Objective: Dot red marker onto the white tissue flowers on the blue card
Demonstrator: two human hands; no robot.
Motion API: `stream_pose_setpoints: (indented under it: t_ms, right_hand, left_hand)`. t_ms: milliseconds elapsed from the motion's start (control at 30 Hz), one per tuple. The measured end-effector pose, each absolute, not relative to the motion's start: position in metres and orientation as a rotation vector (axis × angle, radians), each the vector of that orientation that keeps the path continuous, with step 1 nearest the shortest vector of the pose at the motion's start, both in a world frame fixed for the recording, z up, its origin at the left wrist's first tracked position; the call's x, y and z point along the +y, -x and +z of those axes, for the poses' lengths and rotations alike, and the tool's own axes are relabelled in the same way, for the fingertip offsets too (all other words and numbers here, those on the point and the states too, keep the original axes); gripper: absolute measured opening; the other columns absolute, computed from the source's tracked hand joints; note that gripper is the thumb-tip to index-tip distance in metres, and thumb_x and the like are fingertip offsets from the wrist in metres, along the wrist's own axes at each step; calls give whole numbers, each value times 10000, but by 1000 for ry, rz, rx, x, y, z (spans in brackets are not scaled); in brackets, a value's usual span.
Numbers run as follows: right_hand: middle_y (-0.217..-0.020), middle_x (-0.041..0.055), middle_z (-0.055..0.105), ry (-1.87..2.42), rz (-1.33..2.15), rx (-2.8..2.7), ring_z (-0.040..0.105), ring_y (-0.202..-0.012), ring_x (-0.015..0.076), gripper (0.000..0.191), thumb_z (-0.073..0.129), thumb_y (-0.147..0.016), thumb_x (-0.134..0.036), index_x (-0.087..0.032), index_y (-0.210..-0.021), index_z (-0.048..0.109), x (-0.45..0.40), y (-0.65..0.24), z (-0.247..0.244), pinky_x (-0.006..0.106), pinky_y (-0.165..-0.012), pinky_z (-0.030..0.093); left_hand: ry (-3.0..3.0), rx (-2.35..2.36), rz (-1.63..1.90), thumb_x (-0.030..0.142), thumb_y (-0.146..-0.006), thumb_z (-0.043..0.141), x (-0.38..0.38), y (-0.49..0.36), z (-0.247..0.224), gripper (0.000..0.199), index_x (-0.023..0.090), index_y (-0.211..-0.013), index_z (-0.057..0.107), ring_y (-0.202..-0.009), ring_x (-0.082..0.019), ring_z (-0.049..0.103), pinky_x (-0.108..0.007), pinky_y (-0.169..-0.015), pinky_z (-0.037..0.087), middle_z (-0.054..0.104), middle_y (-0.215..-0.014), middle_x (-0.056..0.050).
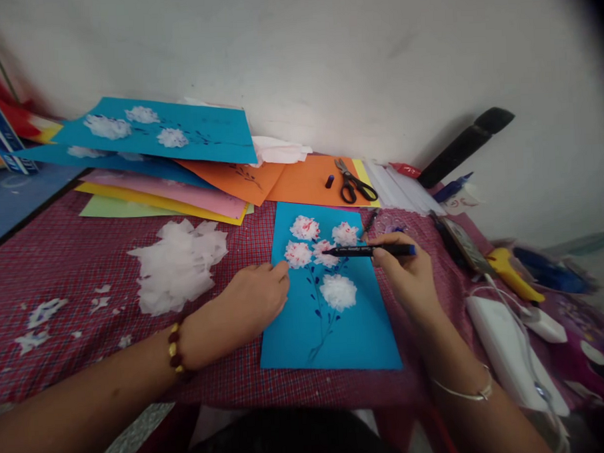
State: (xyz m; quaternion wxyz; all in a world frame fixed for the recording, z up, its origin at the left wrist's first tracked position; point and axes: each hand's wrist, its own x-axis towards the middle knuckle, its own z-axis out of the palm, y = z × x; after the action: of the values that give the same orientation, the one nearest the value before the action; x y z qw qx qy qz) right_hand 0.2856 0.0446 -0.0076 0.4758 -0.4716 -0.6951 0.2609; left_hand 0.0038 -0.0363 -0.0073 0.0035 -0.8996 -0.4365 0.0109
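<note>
My right hand (406, 268) grips a black marker (366, 251) with a blue end. Its tip points left and meets, or hovers just over, a white paper flower (324, 252) with red marks. That flower is one of several on a blue paper sheet (287, 341), which also bears painted stems and dark leaves. Three other flowers carry red marks, while the lowest flower (339, 292) is plain white. Fingers bent together, my left hand (257, 295) presses on the sheet's left edge. Beside it lies a heap of thin white paper pieces (178, 265).
Behind are stacked coloured papers, topped by a blue sheet with flowers (177, 118). Black scissors (353, 184) and a dark marker cap (329, 181) lie on orange paper (304, 176). At right are a white power bank (512, 351) with a cable and a phone (463, 243). Paper scraps (45, 312) lie left.
</note>
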Motion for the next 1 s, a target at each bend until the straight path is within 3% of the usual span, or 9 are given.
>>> stream_pose_setpoints:
  t_ms: [200,333,467,767,900,1000]
  right_hand:
    - [-792,16,676,1149,503,-1580,603,-687,165,104,656,-860,-304,-221,-905,699,46,-282,-7,320,-675,497]
    - [-862,27,699,1139,574,-1691,639,-785,188,114,673,-854,-310,-227,-925,707,44,-281,-8,339,-731,506]
    - [-837,13,682,1126,679,-1669,606,-690,156,117,664,-859,-320,-230,-922,706,44,-285,-12,302,-650,492]
    - [-765,-9,631,1083,503,-1334,585,-634,158,124,680,-826,-321,-229,-909,677,50,-286,4,328,-663,487]
    - [-642,-44,550,945,922,-1033,574,-603,160,132,672,-824,-358,-276,-925,650,27,-305,12,376,-750,530]
    - [-648,-50,556,941,1326,-783,591,-631,135,182,728,-790,-397,-258,-876,649,-6,-322,0,371,-793,563]
  left_hand:
    - [2834,-1334,27,170,-982,487,-37,-3,-5,197,148,-939,678,-848,-240,576,-353,-651,452,621,-987,-97]
    - [2801,-1360,6,171,-965,515,-36,-4,-8,166,139,-990,676,-812,-227,572,-338,-627,439,623,-990,-104]
    - [2782,-1417,-13,161,-949,531,-36,-4,-11,154,134,-1018,666,-798,-218,578,-329,-631,447,623,-1006,-109]
    - [2887,-1591,-18,154,-959,458,-31,-4,3,197,113,-999,647,-855,-230,611,-378,-770,536,613,-1048,-121]
    - [2819,-1933,-646,174,-928,504,-47,-1,1,384,118,-1306,545,-1203,-271,535,-467,-1041,487,549,-1284,-154]
    - [2615,-2353,-1502,234,-903,522,-72,-5,-11,496,196,-1395,466,-1275,-240,518,-422,-981,543,472,-1408,-141]
